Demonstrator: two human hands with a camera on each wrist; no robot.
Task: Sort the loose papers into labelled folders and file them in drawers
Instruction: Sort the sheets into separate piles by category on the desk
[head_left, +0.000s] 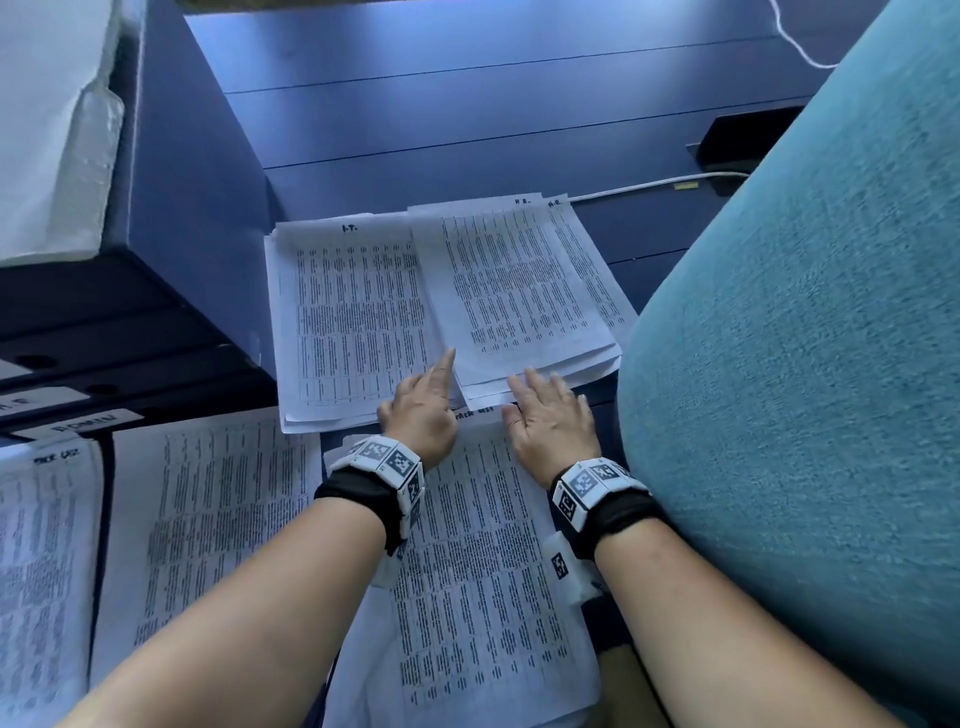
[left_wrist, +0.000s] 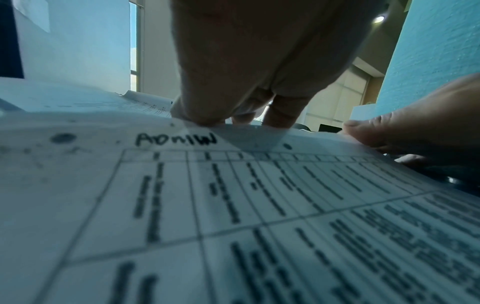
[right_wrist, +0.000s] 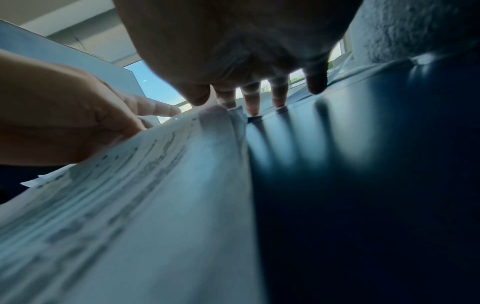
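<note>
Matt printed paper sheets (head_left: 353, 317), glossy, perhaps laminate desk (head_left: 467, 104), rough teal cloth chair (head_left: 805, 312)

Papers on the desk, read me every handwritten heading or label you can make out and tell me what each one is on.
"I.T." tops the far left paper stack.
"H.R." tops the far right stack, and again the sheet beneath.
"ADMIN", as best it reads, heads the sheet under the left hand.
Folder spine labels and the left sheet's heading: too blurred.
Printed tables: too small.
</note>
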